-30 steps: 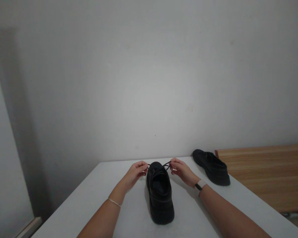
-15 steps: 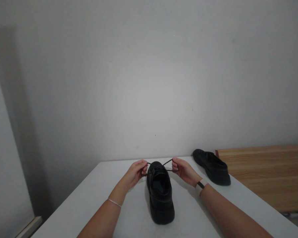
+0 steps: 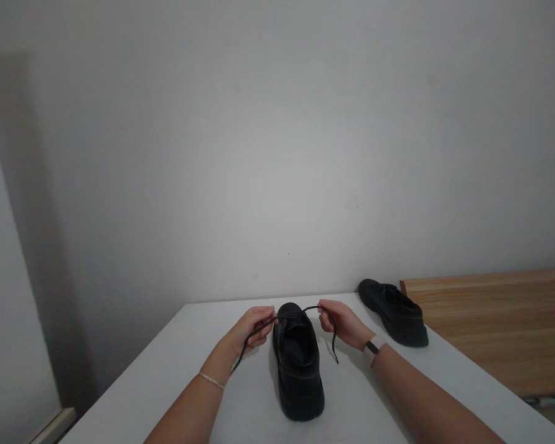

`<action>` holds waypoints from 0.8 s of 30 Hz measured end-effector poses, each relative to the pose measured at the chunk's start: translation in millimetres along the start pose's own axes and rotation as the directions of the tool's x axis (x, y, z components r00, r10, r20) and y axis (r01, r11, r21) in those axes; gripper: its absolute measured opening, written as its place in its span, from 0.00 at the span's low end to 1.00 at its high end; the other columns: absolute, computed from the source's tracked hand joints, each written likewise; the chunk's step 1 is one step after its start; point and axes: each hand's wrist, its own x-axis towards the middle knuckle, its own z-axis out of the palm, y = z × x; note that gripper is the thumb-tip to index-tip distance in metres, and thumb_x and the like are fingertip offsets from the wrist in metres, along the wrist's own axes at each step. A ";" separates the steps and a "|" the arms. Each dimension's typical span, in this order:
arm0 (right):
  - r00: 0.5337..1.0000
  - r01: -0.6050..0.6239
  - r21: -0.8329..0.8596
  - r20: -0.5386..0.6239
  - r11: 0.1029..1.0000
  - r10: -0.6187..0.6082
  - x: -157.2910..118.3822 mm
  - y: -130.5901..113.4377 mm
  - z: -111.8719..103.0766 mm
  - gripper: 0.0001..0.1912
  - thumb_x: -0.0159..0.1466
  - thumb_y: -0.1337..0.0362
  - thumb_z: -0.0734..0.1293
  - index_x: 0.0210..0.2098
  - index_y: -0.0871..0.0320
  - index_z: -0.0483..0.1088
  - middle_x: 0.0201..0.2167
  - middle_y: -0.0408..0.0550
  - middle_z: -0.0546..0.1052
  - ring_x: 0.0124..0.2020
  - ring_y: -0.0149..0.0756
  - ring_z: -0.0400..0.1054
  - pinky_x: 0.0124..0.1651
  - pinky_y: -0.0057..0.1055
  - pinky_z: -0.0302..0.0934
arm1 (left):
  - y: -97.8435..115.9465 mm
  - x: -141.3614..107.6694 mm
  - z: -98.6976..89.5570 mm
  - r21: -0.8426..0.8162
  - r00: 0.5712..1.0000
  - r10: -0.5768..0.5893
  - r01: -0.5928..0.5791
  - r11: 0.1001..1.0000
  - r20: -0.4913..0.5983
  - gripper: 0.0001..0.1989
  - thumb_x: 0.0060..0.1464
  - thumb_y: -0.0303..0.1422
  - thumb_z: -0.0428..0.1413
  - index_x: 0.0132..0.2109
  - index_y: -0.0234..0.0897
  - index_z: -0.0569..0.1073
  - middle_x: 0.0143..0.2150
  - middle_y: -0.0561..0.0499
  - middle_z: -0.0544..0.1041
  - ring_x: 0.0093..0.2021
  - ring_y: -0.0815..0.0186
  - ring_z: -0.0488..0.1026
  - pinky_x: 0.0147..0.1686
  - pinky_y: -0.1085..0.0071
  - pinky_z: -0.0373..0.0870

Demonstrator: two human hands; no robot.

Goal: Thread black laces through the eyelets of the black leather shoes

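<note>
A black shoe (image 3: 301, 394) stands on the white table with its heel toward me and its toe toward the wall. To its left, my left hand (image 3: 254, 328) pinches one black lace (image 3: 244, 350), whose loose part trails down past the wrist. On the other side my right hand (image 3: 341, 320) has thumb and fingers closed on the second lace (image 3: 335, 345); its free end hangs down to the table. Both laces run from the front of the shoe.
A second black shoe (image 3: 403, 317) lies at the table's right edge near the wall. Beyond that edge is a wooden panel (image 3: 485, 327). The white table (image 3: 166, 370) meets a grey wall (image 3: 277, 154) at the back.
The lace ends that were looped back in both hands now hang free. The lace on the right has slackened from taut to curved, and my hands have dropped slightly.
</note>
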 end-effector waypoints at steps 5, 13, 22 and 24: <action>1.000 -0.006 -0.084 -0.013 0.996 0.005 4.3 12.9 3.4 0.20 0.51 0.49 0.73 0.28 0.60 0.71 0.20 0.41 0.72 0.18 0.25 0.58 0.23 0.27 0.49 | -6.2 5.3 -3.7 0.125 0.994 0.080 -0.070 0.990 -0.073 0.22 0.49 0.49 0.59 0.23 0.32 0.70 0.20 0.52 0.70 0.18 0.74 0.63 0.19 0.76 0.56; 0.999 0.036 -0.161 -0.013 0.986 -0.039 8.5 25.1 3.7 0.21 0.50 0.49 0.75 0.33 0.59 0.72 0.22 0.40 0.71 0.21 0.25 0.59 0.25 0.26 0.51 | -16.8 11.4 -5.0 0.212 0.988 0.109 -0.085 0.974 -0.107 0.19 0.39 0.43 0.67 0.32 0.33 0.73 0.24 0.53 0.72 0.23 0.71 0.67 0.25 0.74 0.61; 0.995 0.077 -0.228 -0.038 0.971 -0.088 8.4 24.2 5.3 0.18 0.52 0.51 0.73 0.32 0.60 0.73 0.21 0.40 0.70 0.21 0.25 0.58 0.25 0.26 0.50 | -18.8 14.9 -1.8 0.247 0.978 0.164 -0.130 0.960 -0.125 0.17 0.41 0.41 0.66 0.31 0.30 0.74 0.24 0.52 0.72 0.24 0.70 0.67 0.27 0.73 0.62; 0.994 0.089 -0.243 -0.046 0.966 -0.103 7.5 22.1 7.6 0.19 0.52 0.51 0.73 0.33 0.60 0.73 0.22 0.41 0.71 0.22 0.26 0.59 0.25 0.27 0.51 | -18.8 15.3 0.4 0.257 0.974 0.182 -0.143 0.956 -0.136 0.17 0.42 0.41 0.65 0.31 0.31 0.74 0.23 0.53 0.72 0.24 0.70 0.67 0.26 0.73 0.61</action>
